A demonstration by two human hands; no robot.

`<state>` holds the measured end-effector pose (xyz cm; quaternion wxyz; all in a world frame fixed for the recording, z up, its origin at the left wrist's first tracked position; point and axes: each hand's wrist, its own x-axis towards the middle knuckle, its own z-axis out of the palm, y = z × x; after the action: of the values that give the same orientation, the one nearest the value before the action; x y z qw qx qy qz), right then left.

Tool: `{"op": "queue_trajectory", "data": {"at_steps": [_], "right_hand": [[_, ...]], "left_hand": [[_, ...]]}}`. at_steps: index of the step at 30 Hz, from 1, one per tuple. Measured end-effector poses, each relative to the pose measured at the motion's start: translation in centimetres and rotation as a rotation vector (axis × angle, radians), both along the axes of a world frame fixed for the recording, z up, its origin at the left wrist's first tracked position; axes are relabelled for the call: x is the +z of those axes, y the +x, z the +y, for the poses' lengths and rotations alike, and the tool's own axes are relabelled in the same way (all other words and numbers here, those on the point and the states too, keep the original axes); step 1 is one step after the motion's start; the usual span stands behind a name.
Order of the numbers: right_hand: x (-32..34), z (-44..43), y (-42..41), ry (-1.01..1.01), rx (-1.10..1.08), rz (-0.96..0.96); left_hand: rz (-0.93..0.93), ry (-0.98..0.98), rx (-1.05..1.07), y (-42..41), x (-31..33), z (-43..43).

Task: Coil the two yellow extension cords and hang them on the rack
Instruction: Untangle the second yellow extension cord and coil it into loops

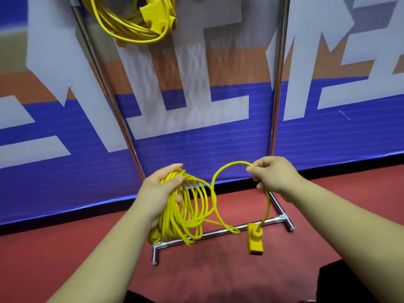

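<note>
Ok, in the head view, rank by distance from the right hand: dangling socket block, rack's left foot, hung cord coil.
1. Socket block, dangling just below the right hand.
2. Rack's left foot, on the floor, lower left.
3. Hung cord coil, top left, on the rack.

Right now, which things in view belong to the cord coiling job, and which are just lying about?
Job:
- coiled cord, held in the left hand
- right hand, pinching its free length
- socket block at its end
- hung cord
- rack

Just there:
- blue banner
- red floor
</note>
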<state>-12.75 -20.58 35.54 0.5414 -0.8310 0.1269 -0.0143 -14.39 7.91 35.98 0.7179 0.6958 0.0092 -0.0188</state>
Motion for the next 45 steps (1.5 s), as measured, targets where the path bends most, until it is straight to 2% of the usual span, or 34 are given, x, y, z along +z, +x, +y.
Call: {"op": "queue_trajectory", "data": {"at_steps": [4, 5, 7, 9, 13, 15, 18, 23, 27, 32, 36, 41, 43, 45], "right_hand": [[-0.3, 0.5, -0.2, 0.147, -0.039, -0.014], [-0.5, 0.7, -0.2, 0.137, -0.024, -0.012], [-1.1, 0.7, -0.2, -0.014, 0.048, -0.028], [-1.1, 0.7, -0.5, -0.259, 0.193, -0.061], [-0.2, 0.9, -2.0, -0.667, 0.684, -0.007], [0.4, 1.4, -3.1, -0.715, 0.866, 0.056], [1.6, 1.9, -4.0, -0.544, 0.977, 0.029], [3.9, 1.9, -3.8, -0.065, 0.878, -0.073], [4.7, 1.7, -3.6, 0.253, 0.718, -0.206], [5.3, 1.7, -2.7, 0.568, 0.418, -0.264], [5.1, 0.9, -1.4, 0.687, 0.161, -0.268], [3.1, -1.2, 0.4, 0.661, -0.201, -0.121], [2.6, -1.4, 0.5, 0.643, -0.189, -0.027], [2.9, -1.6, 0.1, 0.527, -0.081, 0.004]], "left_hand": [[0.023, -0.148, 0.114, 0.7, -0.3, 0.6], [0.030, -0.200, 0.139, 0.8, -0.2, 0.7], [0.049, -0.320, 0.173, 1.1, 0.0, 0.9], [0.056, -0.418, 0.184, 1.1, 0.2, 0.9], [0.027, -0.504, 0.215, 1.0, 0.5, 0.8], [0.017, -0.517, 0.233, 1.1, 0.5, 0.8], [0.026, -0.522, 0.237, 1.3, 0.2, 0.7], [0.097, -0.452, 0.193, 1.4, -0.9, -0.2], [0.199, -0.404, 0.096, 1.0, -1.1, -1.2], [0.239, -0.312, -0.164, 0.2, -1.2, -2.3], [0.274, -0.220, -0.335, -0.8, -1.2, -3.8], [0.221, -0.159, -0.427, -1.8, -1.7, -5.5], [0.169, -0.125, -0.412, -2.2, -1.8, -6.3], [0.161, -0.131, -0.357, -2.3, -1.9, -7.0]]}}
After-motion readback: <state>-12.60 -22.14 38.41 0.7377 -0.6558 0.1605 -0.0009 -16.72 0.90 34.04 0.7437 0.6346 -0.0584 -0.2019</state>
